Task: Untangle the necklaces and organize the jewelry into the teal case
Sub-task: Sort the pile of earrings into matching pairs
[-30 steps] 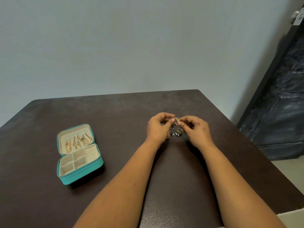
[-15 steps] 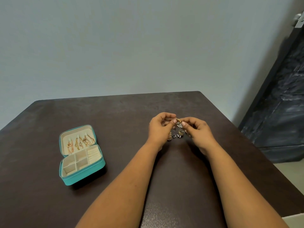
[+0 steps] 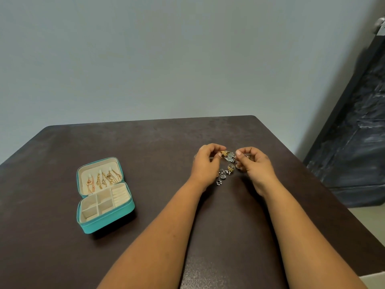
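Observation:
The teal case (image 3: 108,223) lies open at the left of the dark table. Gold necklaces (image 3: 103,180) hang in its cream lid, and the divided tray below shows nothing in its compartments. At the table's right centre lies a small pile of jewelry (image 3: 226,171): a gold ring, beaded earrings and a fan-shaped piece. My left hand (image 3: 205,165) and my right hand (image 3: 255,166) hover over the pile with curled fingers. Their fingertips pinch the gold and silver fan-shaped piece (image 3: 229,156) between them from both sides.
The dark brown table (image 3: 156,142) ends at a grey wall behind. A dark door or cabinet (image 3: 354,142) stands to the right, past the table's edge. A pale floor strip shows at lower right.
My hands have drawn slightly apart, showing more of the piece they pinch. The view has shifted a little; the case stays put.

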